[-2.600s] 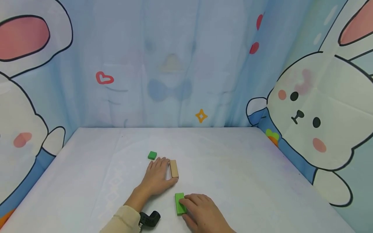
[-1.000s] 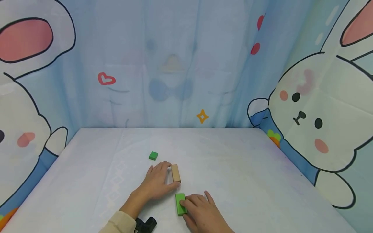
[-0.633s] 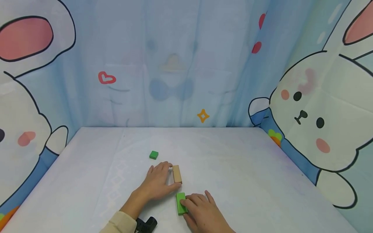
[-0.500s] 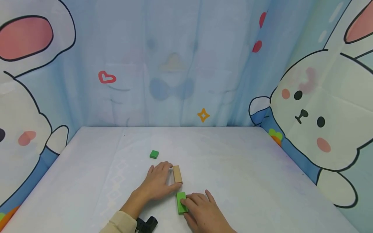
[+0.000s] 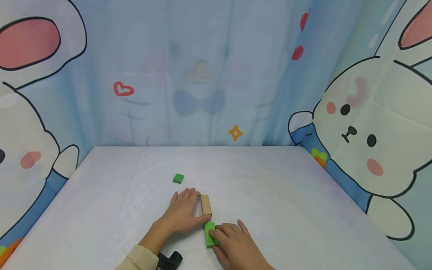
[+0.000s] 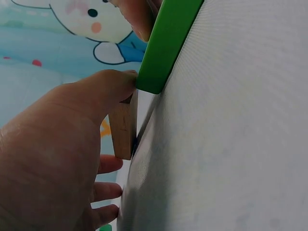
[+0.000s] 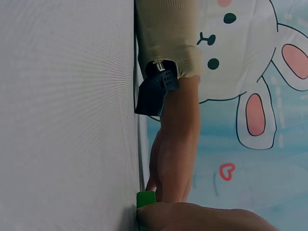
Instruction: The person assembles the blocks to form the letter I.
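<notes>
On the white table (image 5: 287,187), the left hand (image 5: 182,212) pinches a tan rectangular wooden block (image 5: 206,205), nearer the far edge than the green rectangular block (image 5: 209,240) pinched by the right hand (image 5: 237,243). Both long axes point toward that edge, nearly end to end, left thumb (image 6: 113,86) between.

L thumb (image 6: 113,84) & fingers (image 6: 109,164) pinch wood blk (image 6: 123,127); grn blk (image 6: 168,45) just beside thumb.

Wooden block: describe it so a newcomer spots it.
On the white table, find the left hand. It holds the wooden block lengthwise. Its plain tan sets it apart from the oblong green block in the right hand and the small green block beyond.
</notes>
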Tool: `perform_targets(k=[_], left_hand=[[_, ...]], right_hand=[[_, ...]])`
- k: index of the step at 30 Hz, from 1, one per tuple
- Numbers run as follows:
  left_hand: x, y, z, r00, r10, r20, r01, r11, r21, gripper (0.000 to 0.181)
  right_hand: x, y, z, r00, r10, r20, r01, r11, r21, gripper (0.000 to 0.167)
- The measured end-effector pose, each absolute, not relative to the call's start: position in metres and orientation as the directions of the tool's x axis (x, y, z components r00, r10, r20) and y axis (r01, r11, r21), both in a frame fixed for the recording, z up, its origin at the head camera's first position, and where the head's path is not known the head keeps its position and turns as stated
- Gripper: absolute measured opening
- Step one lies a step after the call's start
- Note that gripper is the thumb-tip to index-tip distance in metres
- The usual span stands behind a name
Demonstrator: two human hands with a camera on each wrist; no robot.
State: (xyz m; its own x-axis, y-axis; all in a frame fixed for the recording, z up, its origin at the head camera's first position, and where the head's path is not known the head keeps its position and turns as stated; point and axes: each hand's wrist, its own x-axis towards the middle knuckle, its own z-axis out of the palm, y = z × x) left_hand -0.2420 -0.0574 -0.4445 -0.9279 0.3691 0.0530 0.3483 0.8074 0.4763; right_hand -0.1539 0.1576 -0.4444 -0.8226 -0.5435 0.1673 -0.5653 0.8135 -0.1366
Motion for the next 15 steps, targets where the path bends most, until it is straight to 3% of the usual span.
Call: perform_targets(k=[15], left_hand=[[-0.2399, -0.0611, -0.4411, -0.92, 0.39, 0.047, 0.366, 0.808, 0.462, 0.083]], right_hand=[[-0.1536, 0.1561, -0.443, -0.831, -0.537, 0.143, -0.554, 0.822, -0.132, 0.034]])
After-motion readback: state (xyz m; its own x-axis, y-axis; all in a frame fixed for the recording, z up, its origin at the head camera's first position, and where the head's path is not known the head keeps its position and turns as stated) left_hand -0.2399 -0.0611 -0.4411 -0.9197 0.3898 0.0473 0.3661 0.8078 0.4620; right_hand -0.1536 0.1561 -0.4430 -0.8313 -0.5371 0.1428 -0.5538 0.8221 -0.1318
